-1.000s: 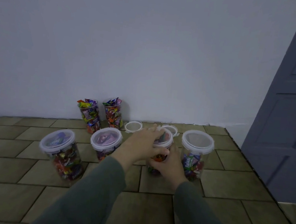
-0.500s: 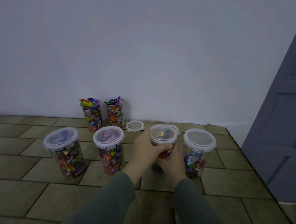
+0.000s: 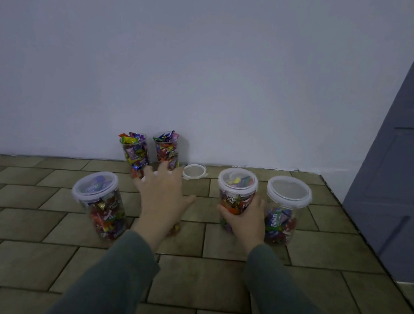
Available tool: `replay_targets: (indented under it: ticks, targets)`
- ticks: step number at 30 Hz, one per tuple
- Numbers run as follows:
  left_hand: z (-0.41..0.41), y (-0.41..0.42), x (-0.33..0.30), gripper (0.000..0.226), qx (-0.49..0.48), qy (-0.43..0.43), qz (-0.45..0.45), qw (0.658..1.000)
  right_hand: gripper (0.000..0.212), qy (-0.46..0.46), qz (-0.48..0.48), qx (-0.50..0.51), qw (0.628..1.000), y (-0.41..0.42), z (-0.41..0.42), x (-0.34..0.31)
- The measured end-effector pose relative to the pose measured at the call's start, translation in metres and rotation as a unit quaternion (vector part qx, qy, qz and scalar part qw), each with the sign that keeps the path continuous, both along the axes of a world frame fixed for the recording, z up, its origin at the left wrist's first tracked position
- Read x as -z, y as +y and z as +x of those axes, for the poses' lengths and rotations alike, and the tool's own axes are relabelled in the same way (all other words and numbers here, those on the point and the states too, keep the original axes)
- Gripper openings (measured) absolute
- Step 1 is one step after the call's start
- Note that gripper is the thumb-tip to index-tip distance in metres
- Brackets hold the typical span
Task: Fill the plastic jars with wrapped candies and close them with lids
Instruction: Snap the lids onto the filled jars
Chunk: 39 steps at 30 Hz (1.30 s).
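Our left hand (image 3: 162, 198) has left the lidded jar (image 3: 237, 200) and now reaches forward, fingers (image 3: 164, 171) spread wide, hiding another jar below it. Our right hand (image 3: 245, 218) still grips the lidded jar, full of bright candies, mid-floor. A loose lid (image 3: 194, 171) lies near the wall (image 3: 209, 68); the floor (image 3: 214, 279) is tiled.

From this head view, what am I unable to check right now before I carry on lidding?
- Second jar in the front row: the left hand covers it; only candies at its base show, so its lid cannot be checked.
- Jar gripped by the right hand: lid on, seal not judgeable.
- Second loose lid: only one shows by the wall.
- Two open jars at the back: bases hidden behind the left hand's fingers.
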<state>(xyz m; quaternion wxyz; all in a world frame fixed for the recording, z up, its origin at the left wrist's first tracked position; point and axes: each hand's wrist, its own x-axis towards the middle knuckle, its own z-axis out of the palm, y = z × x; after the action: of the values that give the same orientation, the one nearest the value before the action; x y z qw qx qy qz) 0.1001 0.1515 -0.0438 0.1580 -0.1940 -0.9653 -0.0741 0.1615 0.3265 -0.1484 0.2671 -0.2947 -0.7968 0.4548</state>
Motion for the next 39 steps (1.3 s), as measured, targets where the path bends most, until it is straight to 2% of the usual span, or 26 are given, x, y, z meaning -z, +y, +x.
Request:
replay_targets:
  ticks: [3,6,13,18,20,21,23,26,29,34,36,39]
  targets:
    - [-0.009,-0.011,0.016,0.064,-0.037,-0.069,-0.011,0.997,0.098,-0.004,0.005,0.013,1.000,-0.001,0.002,0.000]
    - [-0.001,-0.003,0.026,0.055,-0.020,-0.042,0.015,0.999,0.100,-0.009,0.009,0.024,1.000,0.002,0.004,0.000]
    - [0.029,0.045,0.027,0.058,0.061,-0.046,0.010,0.997,0.104,-0.011,-0.007,0.084,0.996,0.017,0.004,-0.005]
    - [0.037,0.061,0.026,0.059,0.086,-0.038,0.005,0.996,0.109,0.059,-0.051,0.068,0.995,0.003,0.007,-0.008]
    - [0.031,0.054,0.028,0.068,0.098,-0.034,0.012,0.995,0.105,0.099,-0.053,0.072,0.991,-0.012,0.014,-0.006]
    - [0.026,0.048,0.031,0.075,0.106,-0.032,0.028,0.993,0.099,0.118,-0.041,0.079,0.989,-0.021,0.017,-0.006]
    - [0.022,0.034,0.032,0.084,0.126,-0.020,0.115,0.985,0.086,0.174,-0.012,0.088,0.981,-0.036,0.022,-0.009]
    - [0.015,0.014,0.032,0.072,0.164,-0.018,0.289,0.943,0.071,0.268,0.050,0.091,0.958,-0.055,0.022,-0.023]
    - [0.000,0.000,0.032,0.064,0.158,-0.090,0.369,0.911,0.059,0.300,0.112,0.060,0.946,-0.073,0.014,-0.041]
    - [-0.037,-0.014,0.035,0.037,0.109,-0.142,0.426,0.887,0.041,0.310,0.225,-0.020,0.923,-0.104,-0.009,-0.078]
    - [-0.054,-0.022,0.035,0.031,0.081,-0.183,0.457,0.867,0.036,0.277,0.221,-0.073,0.932,-0.120,-0.025,-0.089]
    - [-0.081,-0.034,0.043,0.026,0.045,-0.245,0.492,0.834,0.037,0.179,0.180,-0.121,0.960,-0.135,-0.062,-0.084]
